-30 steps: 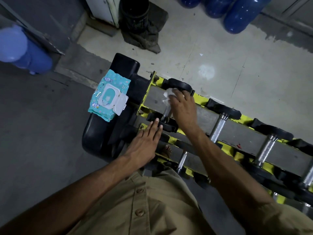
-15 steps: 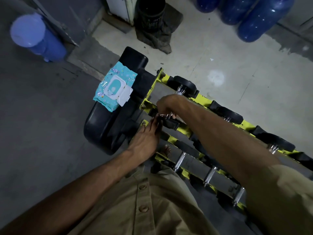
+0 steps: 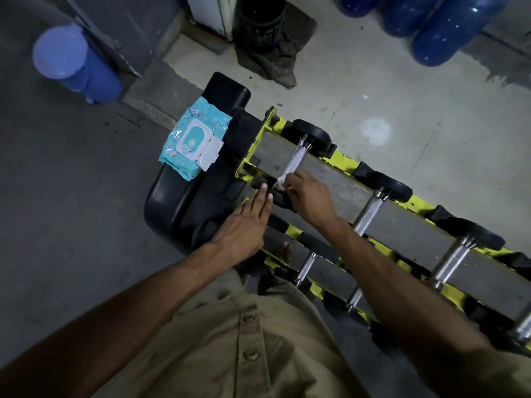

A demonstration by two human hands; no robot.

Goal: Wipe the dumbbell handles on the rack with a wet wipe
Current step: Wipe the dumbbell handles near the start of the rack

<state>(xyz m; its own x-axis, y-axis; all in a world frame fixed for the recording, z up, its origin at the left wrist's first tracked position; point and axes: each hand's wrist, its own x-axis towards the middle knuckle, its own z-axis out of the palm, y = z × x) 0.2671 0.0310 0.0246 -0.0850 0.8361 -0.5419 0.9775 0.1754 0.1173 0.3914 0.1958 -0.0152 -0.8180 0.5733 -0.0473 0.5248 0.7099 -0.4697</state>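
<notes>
Right hand (image 3: 310, 199) pinches the wet wipe (image 3: 281, 180) against the near end of the end dumbbell handle (image 3: 296, 158) on the rack (image 3: 347, 165). Left hand (image 3: 247, 222) lies flat, fingers straight, at the rack's near edge. A teal wipes pack (image 3: 195, 142) sits just beyond the rack's end.

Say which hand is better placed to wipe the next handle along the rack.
Right. The right hand pinches the wipe at the first handle, and the next handle lies on its side. The left hand rests flat at the end of the rack, holding nothing.
</notes>
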